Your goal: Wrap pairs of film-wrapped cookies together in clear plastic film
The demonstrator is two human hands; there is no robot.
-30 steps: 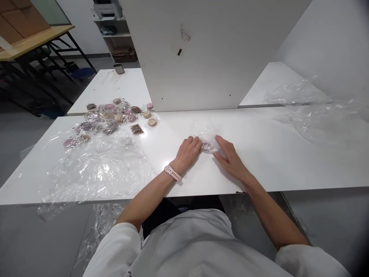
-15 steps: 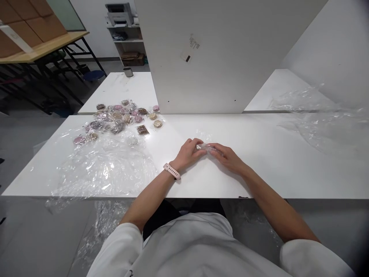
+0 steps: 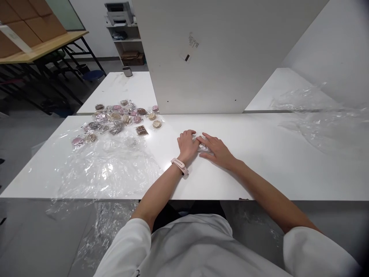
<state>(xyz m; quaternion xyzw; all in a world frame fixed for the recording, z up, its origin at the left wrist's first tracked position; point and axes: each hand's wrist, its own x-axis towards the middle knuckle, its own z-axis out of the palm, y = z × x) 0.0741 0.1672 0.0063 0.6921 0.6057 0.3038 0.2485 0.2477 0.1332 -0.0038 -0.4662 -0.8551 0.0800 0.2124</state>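
The single head view looks from above and behind the hands (image 3: 218, 152), facing forward and down, near enough to take in both forearms (image 3: 265, 190), the tabletop (image 3: 273, 154) around the hands, and the upright white panel (image 3: 207, 73) beyond them.

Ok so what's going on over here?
A person at a white table has both hands at a small clear-wrapped packet; the left hand and right hand partly hide it. Off to the left lies a pile of wrapped pieces, with crumpled clear plastic spread in front of it and hanging over the table edge.
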